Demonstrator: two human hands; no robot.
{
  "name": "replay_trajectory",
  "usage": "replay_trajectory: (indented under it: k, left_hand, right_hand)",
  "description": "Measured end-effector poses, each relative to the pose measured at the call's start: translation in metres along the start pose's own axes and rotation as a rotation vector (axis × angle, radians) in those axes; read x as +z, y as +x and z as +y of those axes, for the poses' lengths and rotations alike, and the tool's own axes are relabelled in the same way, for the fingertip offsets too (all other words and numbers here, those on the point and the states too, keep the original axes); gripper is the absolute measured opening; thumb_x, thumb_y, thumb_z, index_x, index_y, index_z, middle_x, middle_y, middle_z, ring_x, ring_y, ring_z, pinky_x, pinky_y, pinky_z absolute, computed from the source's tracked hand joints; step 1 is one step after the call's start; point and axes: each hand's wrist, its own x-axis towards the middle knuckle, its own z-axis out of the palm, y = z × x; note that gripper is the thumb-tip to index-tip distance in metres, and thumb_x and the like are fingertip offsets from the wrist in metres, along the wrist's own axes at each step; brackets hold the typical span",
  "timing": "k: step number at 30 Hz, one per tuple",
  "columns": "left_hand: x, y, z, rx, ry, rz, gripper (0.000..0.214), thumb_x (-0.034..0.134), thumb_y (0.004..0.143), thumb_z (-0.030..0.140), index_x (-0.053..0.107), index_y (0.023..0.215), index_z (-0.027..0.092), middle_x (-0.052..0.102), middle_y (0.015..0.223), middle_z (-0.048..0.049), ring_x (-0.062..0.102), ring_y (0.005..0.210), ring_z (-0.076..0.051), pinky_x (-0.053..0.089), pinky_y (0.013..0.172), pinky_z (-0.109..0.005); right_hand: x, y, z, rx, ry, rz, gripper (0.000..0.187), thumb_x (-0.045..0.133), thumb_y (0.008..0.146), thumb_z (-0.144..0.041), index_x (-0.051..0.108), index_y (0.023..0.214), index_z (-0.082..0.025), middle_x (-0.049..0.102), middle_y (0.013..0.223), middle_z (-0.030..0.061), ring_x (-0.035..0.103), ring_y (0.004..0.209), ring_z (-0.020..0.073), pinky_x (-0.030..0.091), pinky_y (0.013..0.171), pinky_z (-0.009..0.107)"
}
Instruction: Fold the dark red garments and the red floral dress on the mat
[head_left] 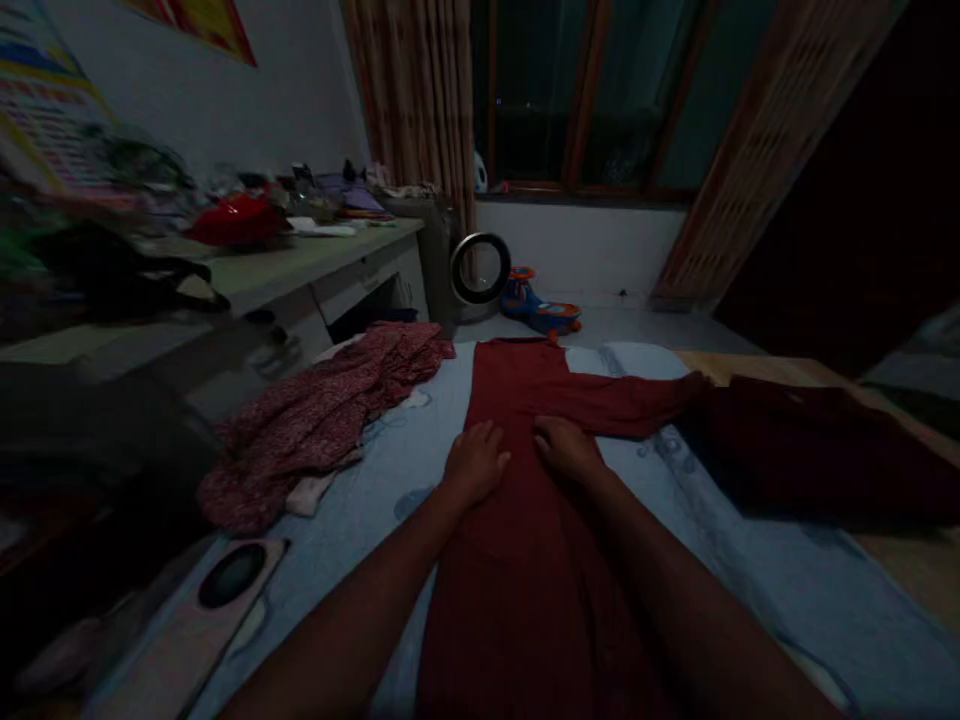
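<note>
Patterned curtains (416, 90) hang at a dark window (536, 60) beyond the far end of the red garment (517, 560), which we have laid lengthwise on a light blue sheet (405, 460). One of its sleeves (622, 402) stretches out to the right. We rest our left hand (478, 462) palm down across the garment's left edge, thumb parted from the other fingers. Our right hand (568, 450) touches the garment's right part, just below the sleeve, its fingers bent; we cannot tell whether they pinch any cloth. To the left of the garment we see a rumpled, speckled reddish cloth (322, 425), and nearer us on that side a pale flat object (202, 620) with a dark oval. A dark maroon bundle (825, 450) lies right of the garment, near the sleeve's end. Past the garment's far end, a blue and orange toy (540, 302) stands on the floor (637, 315).
</note>
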Motion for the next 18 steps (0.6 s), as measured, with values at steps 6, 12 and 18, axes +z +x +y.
replay_trajectory:
  k: [6, 12, 18]
  left_hand:
    - [0.002, 0.040, -0.002, -0.093, -0.005, 0.062, 0.040, 0.043, 0.099, 0.037, 0.059, 0.129, 0.016, 0.059, 0.135, -0.0153, 0.053, 0.125, -0.031, 0.041, 0.103, -0.045]
    - [0.019, 0.062, 0.002, -0.035, -0.078, -0.059, 0.056, 0.041, 0.099, 0.044, 0.042, 0.149, 0.019, 0.034, 0.159, -0.0101, 0.026, 0.147, -0.035, 0.024, 0.118, -0.051]
    - [0.022, 0.059, 0.003, -0.058, -0.108, -0.117, 0.062, 0.039, 0.098, 0.050, 0.037, 0.152, 0.020, 0.030, 0.161, -0.0106, 0.022, 0.149, -0.038, 0.021, 0.118, -0.053]
  right_hand:
    - [-0.015, 0.009, 0.023, 0.158, -0.009, 0.028, 0.028, 0.045, 0.094, -0.020, 0.072, 0.100, -0.016, 0.073, 0.104, 0.0094, 0.065, 0.095, 0.0187, 0.040, 0.080, 0.024]
    - [-0.037, 0.004, 0.067, 0.222, -0.157, 0.137, 0.027, 0.047, 0.090, -0.017, 0.071, 0.103, -0.014, 0.070, 0.109, 0.0116, 0.060, 0.104, 0.0211, 0.039, 0.091, 0.028]
    - [-0.088, -0.003, 0.106, 0.409, -0.447, 0.326, 0.034, 0.055, 0.087, -0.022, 0.067, 0.117, -0.012, 0.057, 0.131, 0.0192, 0.046, 0.121, 0.0322, 0.030, 0.102, 0.044]
